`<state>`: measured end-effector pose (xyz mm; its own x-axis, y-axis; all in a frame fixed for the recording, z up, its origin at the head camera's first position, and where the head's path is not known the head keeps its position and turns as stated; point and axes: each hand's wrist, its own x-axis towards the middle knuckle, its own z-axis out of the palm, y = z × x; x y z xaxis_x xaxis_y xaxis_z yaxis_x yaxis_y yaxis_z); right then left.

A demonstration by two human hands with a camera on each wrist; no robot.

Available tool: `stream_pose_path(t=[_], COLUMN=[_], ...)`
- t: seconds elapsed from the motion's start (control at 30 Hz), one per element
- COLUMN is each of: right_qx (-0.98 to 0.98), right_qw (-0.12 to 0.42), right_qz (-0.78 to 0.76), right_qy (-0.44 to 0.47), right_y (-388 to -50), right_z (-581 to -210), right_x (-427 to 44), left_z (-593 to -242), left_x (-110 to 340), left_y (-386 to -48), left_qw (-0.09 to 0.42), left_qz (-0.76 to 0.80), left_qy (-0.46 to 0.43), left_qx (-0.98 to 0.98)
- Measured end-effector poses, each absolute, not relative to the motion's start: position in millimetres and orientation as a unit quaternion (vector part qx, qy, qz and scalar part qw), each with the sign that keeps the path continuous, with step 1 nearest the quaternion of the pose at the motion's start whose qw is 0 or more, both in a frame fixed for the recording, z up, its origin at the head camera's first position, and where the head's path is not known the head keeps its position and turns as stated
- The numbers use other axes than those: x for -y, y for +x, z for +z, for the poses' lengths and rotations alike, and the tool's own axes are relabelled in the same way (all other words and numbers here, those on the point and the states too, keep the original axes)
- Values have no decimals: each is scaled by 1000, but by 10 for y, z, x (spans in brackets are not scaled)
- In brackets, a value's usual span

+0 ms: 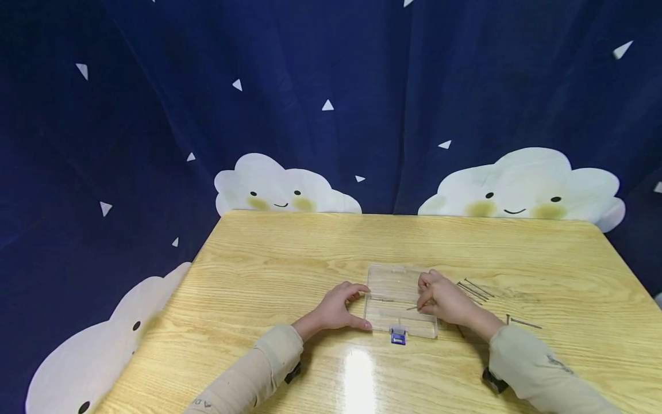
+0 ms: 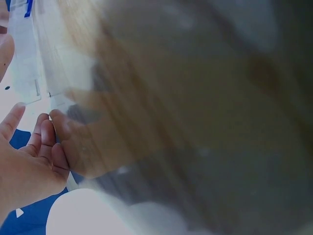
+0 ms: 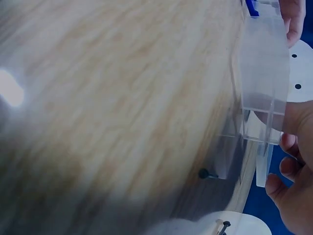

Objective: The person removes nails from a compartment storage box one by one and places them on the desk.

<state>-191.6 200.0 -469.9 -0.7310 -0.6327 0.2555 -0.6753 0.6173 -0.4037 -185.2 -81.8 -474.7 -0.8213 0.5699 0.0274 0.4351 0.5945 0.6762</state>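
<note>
A clear plastic box (image 1: 385, 330) with a blue latch (image 1: 397, 336) lies on the table, its lid (image 1: 390, 282) folded back. My left hand (image 1: 338, 307) grips the box's left end, thumb at the front corner and index finger near the hinge. Over the right part of the box, my right hand (image 1: 447, 299) pinches a thin metal nail (image 1: 412, 308), its tip pointing left. Another nail (image 1: 381, 299) lies inside the box along the back. In the right wrist view the fingers (image 3: 288, 169) are beside the box, and their hold on the nail is hidden.
Several long nails (image 1: 473, 292) lie on the wooden table (image 1: 289, 247) right of the box. Another nail (image 1: 524, 323) lies farther right, near my right sleeve (image 1: 532, 359). A dark blue curtain (image 1: 289, 69) with white clouds hangs behind the table.
</note>
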Motion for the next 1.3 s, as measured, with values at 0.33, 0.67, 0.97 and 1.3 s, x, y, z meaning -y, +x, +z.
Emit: stream_pose_path(t=[0.33,0.67,0.97,1.3], right_qx=[889,871,833,859], right_qw=[103,106,136,83], right_qz=[192,206,258,177], right_qy=[402,434,470,473], right_y=[-1911,-1916,-1955,-2018], right_z=[-4699,-4731,-4645,-4493], right_x=[-1969,-1980,-2065,-2051], left_z=[-4767,-4749,-4753,-4735], left_x=[820,824,813,817], left_y=[-1851,-1842,-1853,-1850], left_qw=[89,93,93,94], left_qz=[351,351,346,343], left_qy=[286,283,282,283], left_qx=[-887,-888,-890,-891])
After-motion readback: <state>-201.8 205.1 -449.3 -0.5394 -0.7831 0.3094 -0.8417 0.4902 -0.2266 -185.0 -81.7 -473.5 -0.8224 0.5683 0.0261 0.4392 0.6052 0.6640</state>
